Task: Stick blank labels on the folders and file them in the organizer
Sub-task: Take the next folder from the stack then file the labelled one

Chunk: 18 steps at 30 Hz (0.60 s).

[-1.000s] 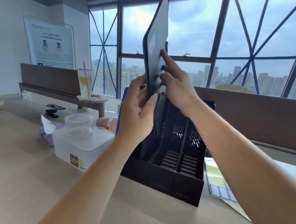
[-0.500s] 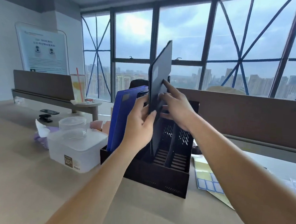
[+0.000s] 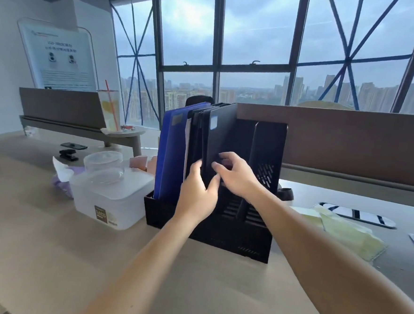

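I have the left hand (image 3: pixel 197 189) and right hand (image 3: pixel 237 178) with fingers (image 3: pixel 196 166) curled, pinching the front edge of the dark navy plastic folder (image 3: pixel 221 135), upright in the black slotted plastic organizer (image 3: pixel 269 146) beside blue folders (image 3: pixel 174 154), on the beige tabletop (image 3: pixel 47 256) facing tall city-view windows (image 3: pixel 258 37).

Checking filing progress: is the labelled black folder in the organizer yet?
In: the black folder stands upright inside the organizer, left hand and right hand holding it.

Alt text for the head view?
The left hand and right hand hold a black folder upright in a black organizer, beside blue folders. A white box stands left of it; yellow sheets lie right.
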Each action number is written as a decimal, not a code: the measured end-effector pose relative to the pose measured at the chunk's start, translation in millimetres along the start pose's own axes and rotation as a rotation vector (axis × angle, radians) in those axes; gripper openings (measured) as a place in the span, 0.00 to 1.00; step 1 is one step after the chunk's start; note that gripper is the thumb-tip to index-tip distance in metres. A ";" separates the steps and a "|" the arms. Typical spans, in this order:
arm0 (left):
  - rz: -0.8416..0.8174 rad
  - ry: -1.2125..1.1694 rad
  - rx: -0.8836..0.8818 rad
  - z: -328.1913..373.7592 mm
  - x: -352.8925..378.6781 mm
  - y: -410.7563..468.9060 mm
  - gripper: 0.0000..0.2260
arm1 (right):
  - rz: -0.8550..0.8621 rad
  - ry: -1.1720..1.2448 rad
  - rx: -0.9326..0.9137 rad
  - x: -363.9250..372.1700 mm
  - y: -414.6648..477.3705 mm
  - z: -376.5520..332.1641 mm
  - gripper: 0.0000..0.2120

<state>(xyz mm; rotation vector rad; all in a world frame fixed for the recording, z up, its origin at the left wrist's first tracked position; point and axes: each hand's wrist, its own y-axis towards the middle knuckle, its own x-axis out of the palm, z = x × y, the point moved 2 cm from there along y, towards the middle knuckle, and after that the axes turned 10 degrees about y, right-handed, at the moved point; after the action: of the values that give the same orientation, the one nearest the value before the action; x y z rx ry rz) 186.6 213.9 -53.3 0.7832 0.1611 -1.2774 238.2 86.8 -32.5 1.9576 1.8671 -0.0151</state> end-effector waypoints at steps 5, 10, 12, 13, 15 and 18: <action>0.191 -0.077 0.187 31.3 4.7 -55.3 0.12 | -0.020 -0.205 -0.138 -56.4 -50.1 -19.3 0.08; -0.228 -0.099 0.282 85.1 72.9 -102.7 0.06 | 0.093 -0.458 -0.096 -166.8 -140.6 -3.1 0.12; -0.375 -0.133 0.340 111.2 112.5 -123.9 0.09 | 0.201 -0.507 -0.008 -219.3 -184.3 13.5 0.14; -0.443 -0.150 0.365 124.8 134.1 -137.0 0.10 | 0.266 -0.514 0.042 -244.9 -207.7 22.8 0.14; -0.573 -0.168 0.436 151.5 176.3 -168.3 0.12 | 0.398 -0.573 0.118 -291.4 -255.5 39.6 0.15; -0.771 -0.122 0.557 181.1 233.9 -214.8 0.15 | 0.533 -0.708 0.249 -349.6 -325.7 59.2 0.14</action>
<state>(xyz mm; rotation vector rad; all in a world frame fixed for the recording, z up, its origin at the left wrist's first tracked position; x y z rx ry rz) 12.4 -97.1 -134.5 1.1703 -0.0042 -2.1475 -88.0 -264.4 -78.7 2.1613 0.9036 -0.7066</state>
